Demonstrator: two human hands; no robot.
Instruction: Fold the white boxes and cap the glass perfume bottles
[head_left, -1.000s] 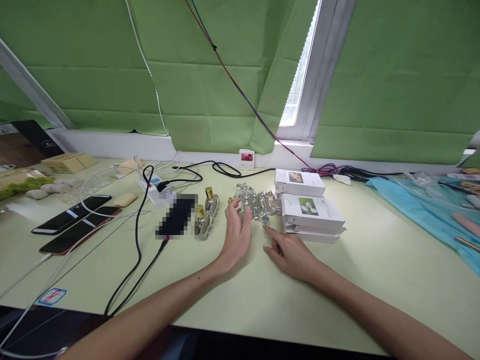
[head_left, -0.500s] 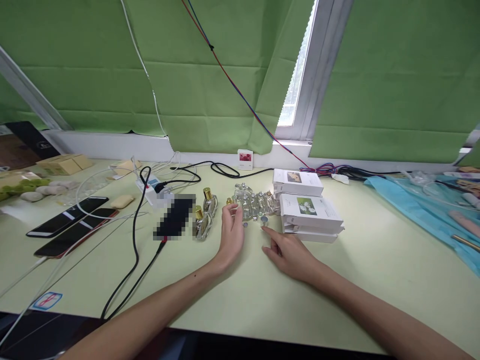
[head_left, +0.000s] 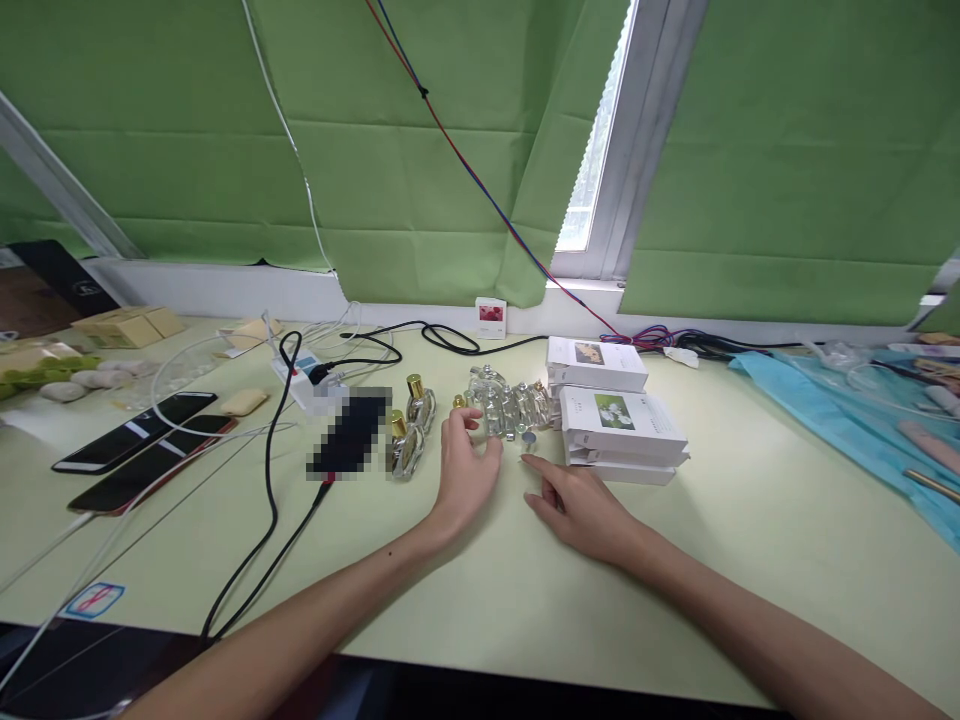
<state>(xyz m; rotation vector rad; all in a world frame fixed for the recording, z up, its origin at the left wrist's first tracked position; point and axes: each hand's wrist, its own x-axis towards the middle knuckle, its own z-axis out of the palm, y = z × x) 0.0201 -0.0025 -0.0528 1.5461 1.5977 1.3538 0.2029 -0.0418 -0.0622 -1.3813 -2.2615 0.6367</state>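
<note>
My left hand (head_left: 466, 470) rests at the near left side of a row of clear glass bottles (head_left: 510, 405), its thumb and fingers apart. The small disc seen earlier beside it is hidden now. My right hand (head_left: 576, 500) lies on the table with its index finger stretched out, the tip just below a small grey disc (head_left: 529, 440); the other fingers are curled. Two gold-capped bottles (head_left: 407, 450) lie left of my left hand. Right of the bottle row are stacked white boxes (head_left: 622, 425) with flower pictures.
A pixelated dark device (head_left: 351, 435) with a black cable lies left of the bottles. Further left are two phones (head_left: 154, 465) and a power strip (head_left: 300, 385). A blue sheet (head_left: 825, 400) covers the right side. A small white box (head_left: 490, 318) stands at the wall.
My left thumb has moved right and away from the fingers, widening the gap and covering the spot of the small disc. My right hand has hardly moved.
</note>
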